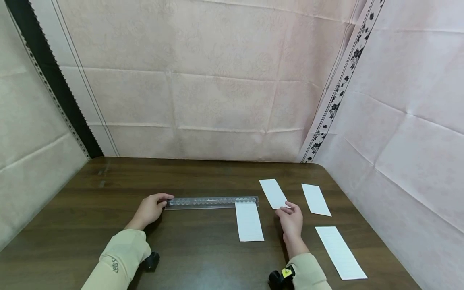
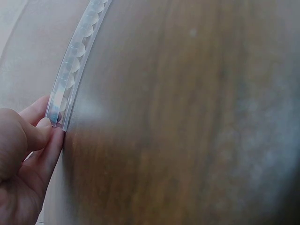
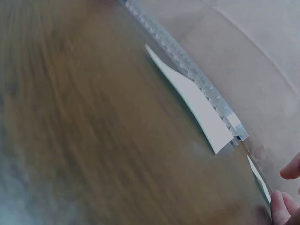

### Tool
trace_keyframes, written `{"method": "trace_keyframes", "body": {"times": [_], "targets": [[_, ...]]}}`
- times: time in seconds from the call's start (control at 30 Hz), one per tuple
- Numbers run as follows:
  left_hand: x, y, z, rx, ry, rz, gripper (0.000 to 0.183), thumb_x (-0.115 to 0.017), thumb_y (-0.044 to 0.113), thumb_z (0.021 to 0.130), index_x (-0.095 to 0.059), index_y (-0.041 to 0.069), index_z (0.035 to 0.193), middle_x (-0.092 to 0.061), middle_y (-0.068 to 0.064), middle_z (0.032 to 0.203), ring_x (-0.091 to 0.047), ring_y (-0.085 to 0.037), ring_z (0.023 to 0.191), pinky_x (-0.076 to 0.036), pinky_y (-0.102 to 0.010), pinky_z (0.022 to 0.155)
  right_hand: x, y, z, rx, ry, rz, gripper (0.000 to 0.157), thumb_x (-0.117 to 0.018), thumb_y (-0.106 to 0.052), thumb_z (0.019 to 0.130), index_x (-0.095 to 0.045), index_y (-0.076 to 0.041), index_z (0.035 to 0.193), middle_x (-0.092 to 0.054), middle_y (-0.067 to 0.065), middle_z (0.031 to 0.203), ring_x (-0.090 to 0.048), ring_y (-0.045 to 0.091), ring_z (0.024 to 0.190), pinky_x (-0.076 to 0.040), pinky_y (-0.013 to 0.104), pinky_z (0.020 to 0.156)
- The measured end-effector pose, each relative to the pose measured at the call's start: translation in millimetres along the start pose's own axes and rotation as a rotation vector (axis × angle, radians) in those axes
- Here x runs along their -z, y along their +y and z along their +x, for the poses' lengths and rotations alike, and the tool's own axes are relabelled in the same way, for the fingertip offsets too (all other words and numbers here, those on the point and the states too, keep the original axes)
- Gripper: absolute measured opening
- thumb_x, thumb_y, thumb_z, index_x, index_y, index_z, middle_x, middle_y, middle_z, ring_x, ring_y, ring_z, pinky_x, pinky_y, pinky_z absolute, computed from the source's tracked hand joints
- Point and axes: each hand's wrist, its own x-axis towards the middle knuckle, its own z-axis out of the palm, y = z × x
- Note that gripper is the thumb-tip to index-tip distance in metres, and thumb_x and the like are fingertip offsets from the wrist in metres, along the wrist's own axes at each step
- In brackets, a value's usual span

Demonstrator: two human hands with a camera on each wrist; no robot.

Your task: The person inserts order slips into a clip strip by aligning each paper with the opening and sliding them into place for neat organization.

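Note:
My left hand (image 1: 148, 209) pinches the left end of a clear plastic ruler (image 1: 206, 202) with a row of round cut-outs, lying across the table. In the left wrist view the thumb is on top of the ruler (image 2: 75, 63) and fingers are beneath its end. Near its right end, the ruler overlaps the top of a white paper strip (image 1: 250, 223). My right hand (image 1: 291, 221) is at the near edge of another white paper strip (image 1: 273, 192), fingertips right at its corner. In the right wrist view a gap shows between thumb and finger beside that strip (image 3: 258, 178).
Two more white paper strips lie to the right, one farther back (image 1: 316, 199) and one nearer (image 1: 340, 251). All rest on a brown wooden table (image 1: 195, 257). Pale patterned cloth (image 1: 217, 100) hangs behind the table and along both sides.

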Motion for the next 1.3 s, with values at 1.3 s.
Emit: {"method": "trace_keyframes", "body": {"times": [1.3], "targets": [[-3.6,-5.0,-0.4,-0.011,0.026,0.002,0.027,-0.053,-0.005,0.09,-0.067,0.006,0.111,-0.06,-0.019,0.117,-0.054,-0.036,0.107,-0.045,-0.05,0.083,-21.9,9,34,0.149,0.171,-0.5,0.058,-0.078,-0.005,0.068,-0.048,0.004,0.117,-0.05,0.029,0.114,-0.03,0.045,0.11,-0.024,0.053,0.091]]}}
